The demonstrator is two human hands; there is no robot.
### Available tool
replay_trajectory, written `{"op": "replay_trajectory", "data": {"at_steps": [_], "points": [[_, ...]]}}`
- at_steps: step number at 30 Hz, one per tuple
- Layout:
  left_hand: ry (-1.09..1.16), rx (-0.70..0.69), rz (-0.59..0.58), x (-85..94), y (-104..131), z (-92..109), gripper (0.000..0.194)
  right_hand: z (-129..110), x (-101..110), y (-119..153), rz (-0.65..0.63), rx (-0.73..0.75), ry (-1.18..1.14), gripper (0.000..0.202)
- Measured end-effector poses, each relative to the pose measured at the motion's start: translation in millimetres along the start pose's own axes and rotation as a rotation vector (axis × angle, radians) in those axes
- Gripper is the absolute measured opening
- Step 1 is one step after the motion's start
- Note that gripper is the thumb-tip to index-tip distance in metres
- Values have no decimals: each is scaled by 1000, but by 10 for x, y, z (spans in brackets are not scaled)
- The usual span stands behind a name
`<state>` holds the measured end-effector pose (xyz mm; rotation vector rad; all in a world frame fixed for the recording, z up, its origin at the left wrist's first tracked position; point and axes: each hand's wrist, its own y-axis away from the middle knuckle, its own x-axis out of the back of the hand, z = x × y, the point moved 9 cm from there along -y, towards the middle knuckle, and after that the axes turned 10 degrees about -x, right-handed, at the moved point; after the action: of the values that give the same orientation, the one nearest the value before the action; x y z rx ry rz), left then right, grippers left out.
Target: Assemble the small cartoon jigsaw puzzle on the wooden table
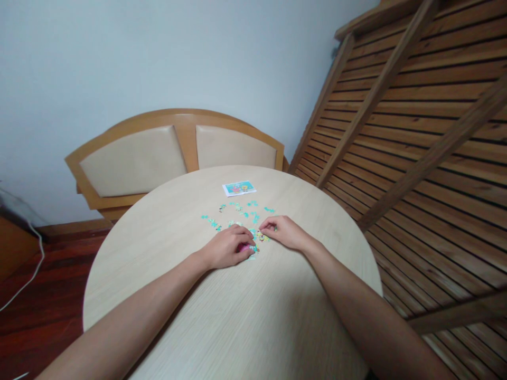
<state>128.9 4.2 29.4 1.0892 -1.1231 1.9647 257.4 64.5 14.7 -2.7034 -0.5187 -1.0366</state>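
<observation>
My left hand (232,247) is curled over a partly joined patch of jigsaw puzzle pieces (252,250), with pink and teal showing beside its thumb. The palm and fingers cover much of that patch. Just to the right, my right hand (285,231) has its thumb and forefinger pinched together, with a bit of a green puzzle piece (275,228) showing at the fingers. Yellow puzzle pieces (262,236) lie by its fingertips. Beyond both hands, several loose teal pieces (214,223) are scattered on the table.
The round, pale wood table (237,322) carries a picture card (239,188) at the back, showing pink and yellow figures on teal. Behind the table stands a padded wooden headboard (186,119). A slatted wooden frame (415,132) leans at the right. A white cable (40,253) hangs at the left.
</observation>
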Motion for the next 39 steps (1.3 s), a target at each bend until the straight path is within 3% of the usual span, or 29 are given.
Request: {"op": "replay_trajectory", "data": {"at_steps": [13,26,35,39], "points": [[0,-7,7,-5,-9,-6,19,-185,-68,3,-23,203,127,20],[-15,-5,-1,-19,-1,-22,26,-185,-43,21,-15,170,177,21],[-171,-62,-74,-56,-32,155,44,-224,-36,76,-58,188,221,28],[-215,-60,-90,-94,-32,178,49,-155,31,73,-41,105,183,26]]}}
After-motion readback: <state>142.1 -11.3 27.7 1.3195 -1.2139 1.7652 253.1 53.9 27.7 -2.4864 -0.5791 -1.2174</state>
